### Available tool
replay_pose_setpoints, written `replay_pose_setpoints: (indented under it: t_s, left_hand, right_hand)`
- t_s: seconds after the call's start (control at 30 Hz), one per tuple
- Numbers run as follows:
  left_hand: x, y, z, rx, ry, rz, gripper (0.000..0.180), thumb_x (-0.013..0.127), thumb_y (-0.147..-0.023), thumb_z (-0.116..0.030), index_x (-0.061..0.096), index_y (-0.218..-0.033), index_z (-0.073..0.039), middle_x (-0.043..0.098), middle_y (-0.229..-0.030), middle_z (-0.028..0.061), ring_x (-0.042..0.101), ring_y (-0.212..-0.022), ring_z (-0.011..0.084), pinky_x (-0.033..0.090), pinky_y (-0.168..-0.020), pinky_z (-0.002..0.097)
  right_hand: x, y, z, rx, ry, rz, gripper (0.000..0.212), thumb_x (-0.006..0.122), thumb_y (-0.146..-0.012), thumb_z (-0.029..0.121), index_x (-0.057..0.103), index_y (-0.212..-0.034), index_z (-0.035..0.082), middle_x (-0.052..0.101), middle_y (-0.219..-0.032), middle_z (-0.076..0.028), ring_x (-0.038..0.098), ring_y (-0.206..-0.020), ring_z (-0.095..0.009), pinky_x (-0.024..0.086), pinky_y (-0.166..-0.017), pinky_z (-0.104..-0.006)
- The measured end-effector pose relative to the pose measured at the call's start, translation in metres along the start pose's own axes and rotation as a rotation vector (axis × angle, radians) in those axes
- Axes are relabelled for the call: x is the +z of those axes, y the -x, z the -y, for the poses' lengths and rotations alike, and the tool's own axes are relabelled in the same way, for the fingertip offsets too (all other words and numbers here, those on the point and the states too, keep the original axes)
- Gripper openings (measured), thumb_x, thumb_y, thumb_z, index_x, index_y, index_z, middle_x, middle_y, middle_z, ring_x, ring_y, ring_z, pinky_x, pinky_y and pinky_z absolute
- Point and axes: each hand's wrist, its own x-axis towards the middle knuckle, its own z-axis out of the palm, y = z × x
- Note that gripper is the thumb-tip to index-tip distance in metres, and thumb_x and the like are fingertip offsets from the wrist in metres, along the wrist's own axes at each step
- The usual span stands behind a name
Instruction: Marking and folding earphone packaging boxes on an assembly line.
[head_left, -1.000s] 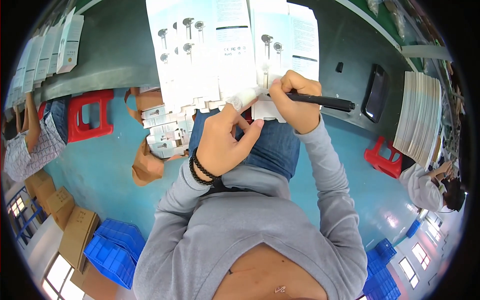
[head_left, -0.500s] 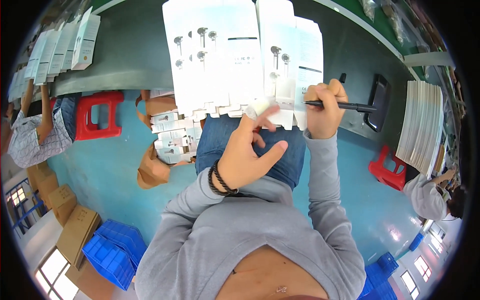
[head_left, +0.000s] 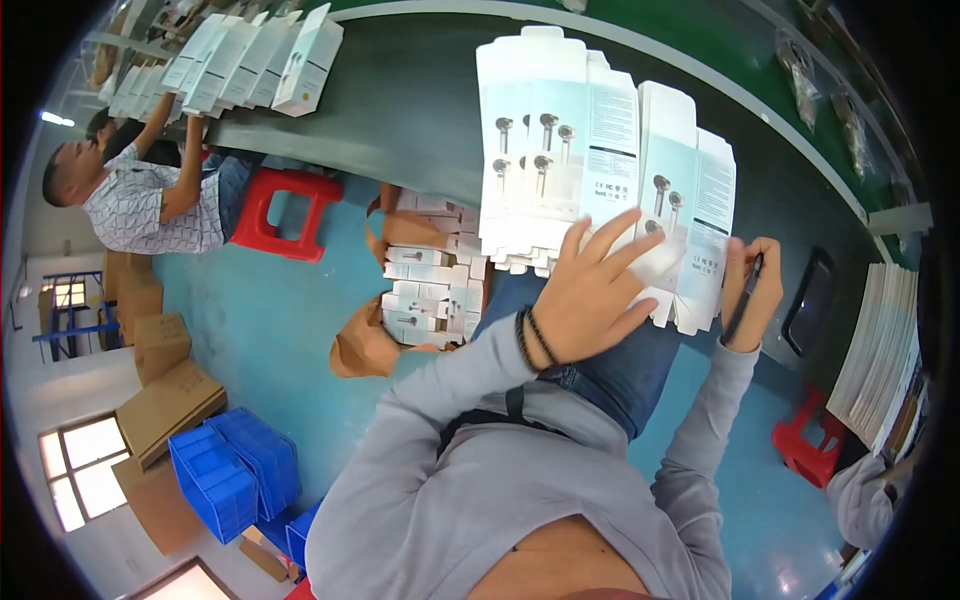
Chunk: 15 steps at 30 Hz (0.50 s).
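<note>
Two piles of flat printed cartons lie side by side at the table's near edge. The wider left pile (head_left: 555,150) overlaps in layers. The smaller right pile (head_left: 668,140) sits beside it. My left hand (head_left: 590,300) is spread over the near part of the cartons, its fingers stretched out at the gap between the piles and the right pile's lower edge. A whitish blur by its fingertips is hard to make out. My right hand (head_left: 757,295), at the right pile's right edge, is closed round a black pen (head_left: 745,300), which points steeply upward.
A black tray-like object (head_left: 808,300) lies right of my right hand, with a tall stack of flat cartons (head_left: 875,350) beyond. Left below the table stands a carton of folded boxes (head_left: 430,290). A co-worker (head_left: 150,200) handles upright boxes (head_left: 305,65) near a red stool (head_left: 285,215).
The whole view has swung, so things appear further right. My left hand has come down to the cartons with fingers spread. The pen has turned from lying level to steep.
</note>
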Motion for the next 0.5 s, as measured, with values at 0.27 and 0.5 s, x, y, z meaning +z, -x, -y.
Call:
replay_pose_setpoints:
  t_s: [0.27, 0.5]
  left_hand:
    - [0.002, -0.010, 0.035, 0.011, -0.289, 0.138, 0.046, 0.066, -0.070, -0.039, 0.059, -0.100, -0.005, 0.047, -0.122, 0.0115, 0.024, -0.129, 0.0370, 0.017, -0.091, 0.0701]
    - [-0.003, -0.002, 0.046, -0.015, -0.414, 0.193, 0.056, 0.059, -0.077, -0.046, 0.054, -0.108, 0.000, 0.045, -0.126, 0.0132, 0.020, -0.131, 0.0392, 0.011, -0.090, 0.0721]
  right_hand:
    - [0.013, -0.002, -0.013, 0.035, -0.083, 0.206, 0.032, 0.069, -0.076, 0.010, 0.038, -0.081, 0.009, 0.036, -0.068, 0.004, 0.032, -0.060, -0.003, 0.028, -0.051, -0.0176]
    - [-0.002, -0.008, -0.011, 0.194, -0.493, 0.156, 0.023, 0.060, -0.084, 0.006, 0.038, -0.077, 0.008, 0.038, -0.068, 0.005, 0.033, -0.060, -0.001, 0.027, -0.052, -0.0166]
